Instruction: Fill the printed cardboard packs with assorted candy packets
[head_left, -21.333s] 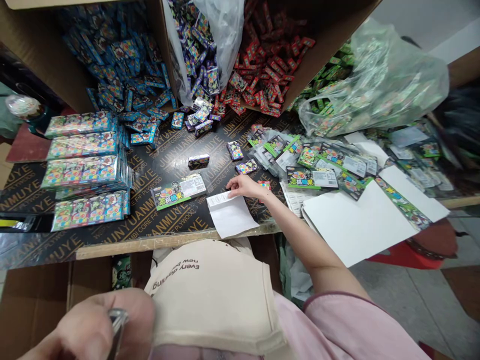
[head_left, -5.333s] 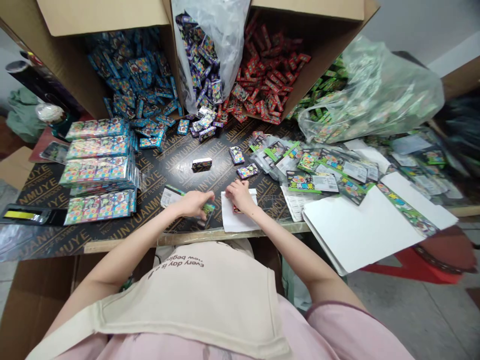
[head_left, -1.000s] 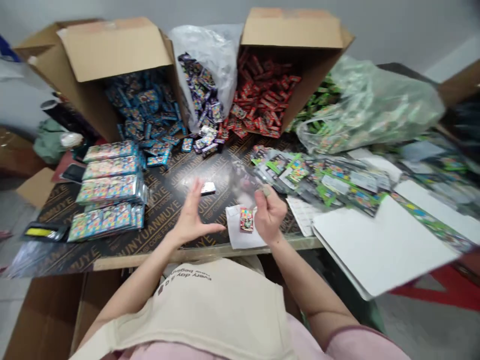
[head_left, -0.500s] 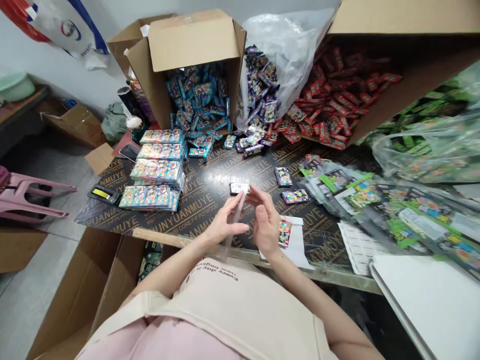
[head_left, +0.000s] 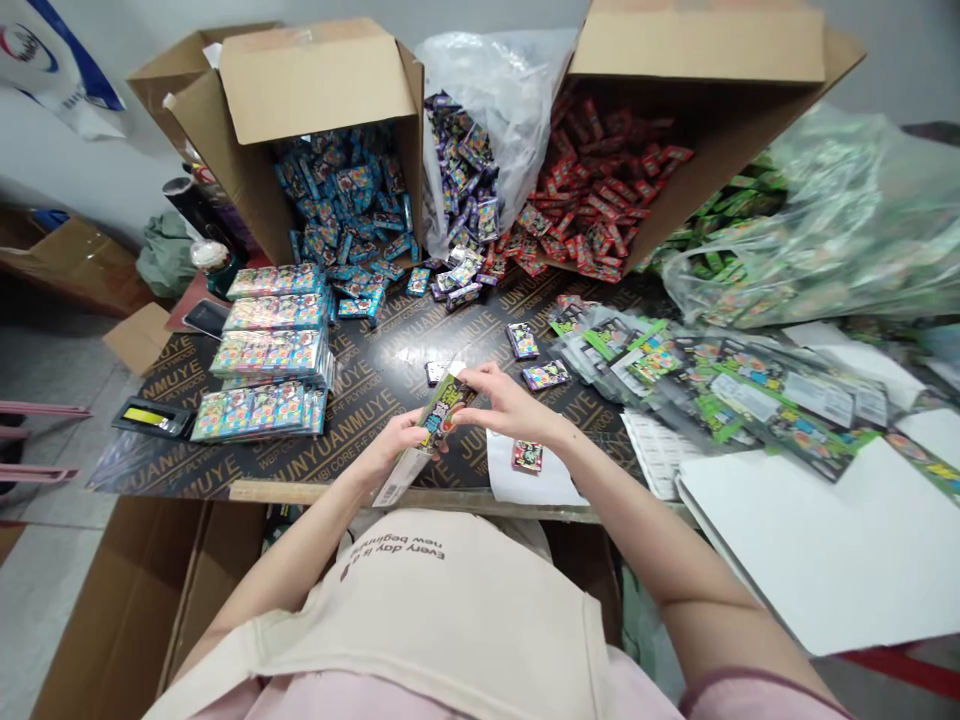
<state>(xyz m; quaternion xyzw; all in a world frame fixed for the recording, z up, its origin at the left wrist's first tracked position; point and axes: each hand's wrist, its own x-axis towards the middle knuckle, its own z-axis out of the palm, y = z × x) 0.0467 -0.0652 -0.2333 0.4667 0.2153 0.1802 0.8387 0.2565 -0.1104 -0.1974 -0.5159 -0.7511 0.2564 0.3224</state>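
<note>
A flat printed plastic bag [head_left: 441,408], green and black with a pale lower part, is held tilted above the table's near edge. My left hand [head_left: 396,440] is closed on its left edge, thumb on the front. My right hand [head_left: 501,402] pinches its upper right side. Just behind the bag lies a small pack with a white face [head_left: 435,372], partly hidden. Two purple packs [head_left: 523,341] lie to the right, beyond my right hand. Under my right forearm, a red pack [head_left: 527,457] rests on a white paper sheet [head_left: 502,480].
Stacked clear-wrapped packs [head_left: 259,410] stand at the left. Behind are cartons of blue packs [head_left: 341,190] and red packs [head_left: 600,200], with purple packs [head_left: 465,160] between. Overlapping printed bags [head_left: 697,380] and a white board [head_left: 825,540] lie at right.
The bag has turned from nearly edge-on to showing its printed front. My hands have gone from loosely spread fingers to gripping it. The whole view has swung to the right.
</note>
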